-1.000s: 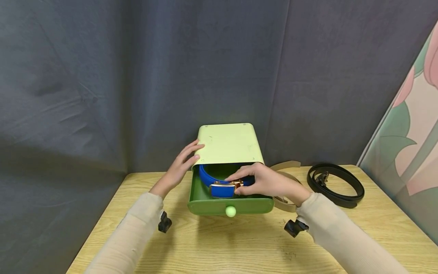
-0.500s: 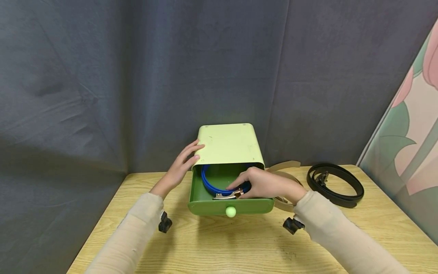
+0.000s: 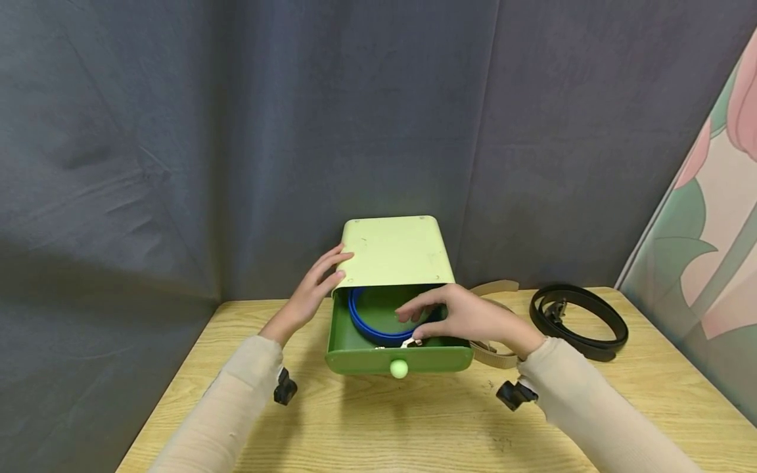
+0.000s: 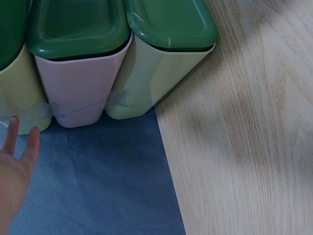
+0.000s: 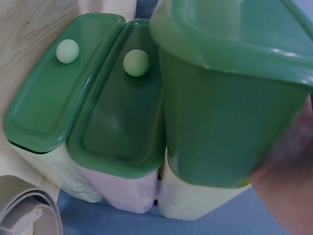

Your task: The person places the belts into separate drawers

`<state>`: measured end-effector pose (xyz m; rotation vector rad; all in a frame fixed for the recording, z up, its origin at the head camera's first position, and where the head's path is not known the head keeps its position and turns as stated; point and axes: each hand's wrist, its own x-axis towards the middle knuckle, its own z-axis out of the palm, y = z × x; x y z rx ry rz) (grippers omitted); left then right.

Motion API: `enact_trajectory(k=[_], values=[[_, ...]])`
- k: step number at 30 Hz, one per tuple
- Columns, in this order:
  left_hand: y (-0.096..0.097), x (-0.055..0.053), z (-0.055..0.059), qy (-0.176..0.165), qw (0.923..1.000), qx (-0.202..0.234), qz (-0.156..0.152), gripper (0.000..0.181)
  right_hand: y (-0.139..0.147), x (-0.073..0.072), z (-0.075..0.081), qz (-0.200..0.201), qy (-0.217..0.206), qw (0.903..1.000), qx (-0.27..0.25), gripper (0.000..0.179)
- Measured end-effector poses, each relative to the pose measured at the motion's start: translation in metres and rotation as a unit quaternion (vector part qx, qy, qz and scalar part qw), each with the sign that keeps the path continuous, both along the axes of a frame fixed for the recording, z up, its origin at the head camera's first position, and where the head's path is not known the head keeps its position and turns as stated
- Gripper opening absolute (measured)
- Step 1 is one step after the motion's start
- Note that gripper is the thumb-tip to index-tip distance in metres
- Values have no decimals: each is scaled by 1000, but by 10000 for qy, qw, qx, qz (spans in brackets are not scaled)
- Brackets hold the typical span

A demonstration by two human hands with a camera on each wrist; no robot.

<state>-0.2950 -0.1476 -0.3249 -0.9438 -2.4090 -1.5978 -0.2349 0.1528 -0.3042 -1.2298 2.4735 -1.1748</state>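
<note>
A coiled blue belt (image 3: 362, 323) lies in the pulled-out green drawer (image 3: 355, 360) of a pale yellow-green drawer box (image 3: 393, 249). My right hand (image 3: 464, 318) is over the drawer's right side, fingers bent but spread away from the thumb. Its thumb tip is right at the belt's metal buckle (image 3: 408, 342), which the drawer front partly hides. My left hand (image 3: 306, 293) rests against the box's upper left edge with extended fingers. In the right wrist view the open drawer (image 5: 230, 112) covers much of my right hand (image 5: 288, 181), and the blue belt is out of sight.
Right of the box, a beige belt (image 3: 497, 360) and a coiled black belt (image 3: 615, 328) lie on the wooden table (image 3: 402, 427). A dark curtain (image 3: 355, 118) hangs behind. Shut drawers (image 5: 63, 88) with round knobs sit below the open one.
The blue belt has gone down into the drawer, its buckle sinking behind the drawer front. My right fingers have parted from the thumb and lifted slightly. My left hand has stayed put.
</note>
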Motion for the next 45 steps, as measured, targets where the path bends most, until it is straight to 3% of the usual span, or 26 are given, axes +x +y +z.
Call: enact_trajectory(k=[5,11,19,26,30,37,45], values=[[-3,-15,-14,139,9999,-16,44,42,17,16,-5,-622,402,9963,-430,32],[-4,-21,-18,202,9998,5,31,42,36,34,-16,-1091,1138,9829,-953,29],[0,-19,-13,96,9999,45,55,43,55,51,-29,-1480,1668,9636,-1473,37],[8,3,8,-14,9999,132,-47,43,57,59,-51,-1392,1836,9582,-1693,48],[10,5,8,-61,9996,265,-1,43,49,60,-60,-1749,1870,9528,-1633,46],[4,-12,-21,-355,9981,461,194,45,35,64,-68,-2380,1940,9334,-1859,41],[1,-8,-15,-523,9967,515,339,44,26,65,-66,-2832,2297,9085,-2038,43]])
